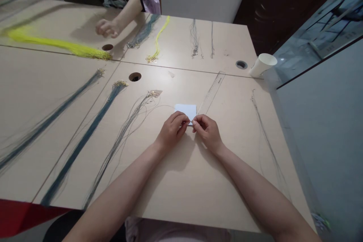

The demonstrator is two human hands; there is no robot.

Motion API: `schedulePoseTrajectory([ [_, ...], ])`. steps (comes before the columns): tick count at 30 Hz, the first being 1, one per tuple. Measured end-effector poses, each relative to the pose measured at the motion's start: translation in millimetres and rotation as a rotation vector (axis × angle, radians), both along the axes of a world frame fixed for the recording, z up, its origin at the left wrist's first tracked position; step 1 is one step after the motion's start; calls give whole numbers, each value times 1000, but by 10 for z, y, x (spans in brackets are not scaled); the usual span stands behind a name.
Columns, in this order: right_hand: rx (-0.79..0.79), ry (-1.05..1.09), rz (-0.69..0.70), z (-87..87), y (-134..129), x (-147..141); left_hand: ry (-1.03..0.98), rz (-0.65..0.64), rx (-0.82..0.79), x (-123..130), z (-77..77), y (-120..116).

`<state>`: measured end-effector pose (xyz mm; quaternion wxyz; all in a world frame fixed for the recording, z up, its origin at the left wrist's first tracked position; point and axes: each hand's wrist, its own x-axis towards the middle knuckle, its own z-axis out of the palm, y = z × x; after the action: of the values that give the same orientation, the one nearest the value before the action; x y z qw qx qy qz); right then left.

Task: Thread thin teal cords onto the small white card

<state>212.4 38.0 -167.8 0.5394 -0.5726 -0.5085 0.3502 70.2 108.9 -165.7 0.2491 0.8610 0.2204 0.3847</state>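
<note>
Two bare forearms reach in from the bottom edge over the pale wood-grain tabletop [176, 181], meeting near its middle. Left hand [172, 130] and right hand [207, 130] sit fingertip to fingertip, each pinched closed on something too small to make out, right at the near edge of a small white square card [186, 111] that lies flat on the tabletop just beyond the knuckles. A thin thread seems to run from the pinch leftward, though it is too fine to be sure.

Just beside the card on the right, a clear plastic ruler [212, 91] lies at a slant; its printed scale and any brand mark are too faint to read. Left of the hands, a loose bundle of thin grey cords with gold clasps [127, 128] fans toward the near edge, and further left lie two thicker bundles of dark blue cords [85, 140]. A few single grey cords [266, 132] trail down the right side.

Across the seam, a bright yellow cord bundle [56, 43] lies near another person's hand [107, 28], loosely curled on the far tabletop. A white paper cup [262, 65] lies tipped over at the far right edge, with no lettering visible on it.
</note>
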Motion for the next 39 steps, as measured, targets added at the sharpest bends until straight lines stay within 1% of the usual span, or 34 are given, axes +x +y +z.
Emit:
schedulePoseTrajectory([
  [10,0,-3,-2,24,-3,-1,-32,-9,10,-14,-5,3],
  [39,-10,-80,-16,15,-11,2,-8,-17,-22,14,-2,4],
])
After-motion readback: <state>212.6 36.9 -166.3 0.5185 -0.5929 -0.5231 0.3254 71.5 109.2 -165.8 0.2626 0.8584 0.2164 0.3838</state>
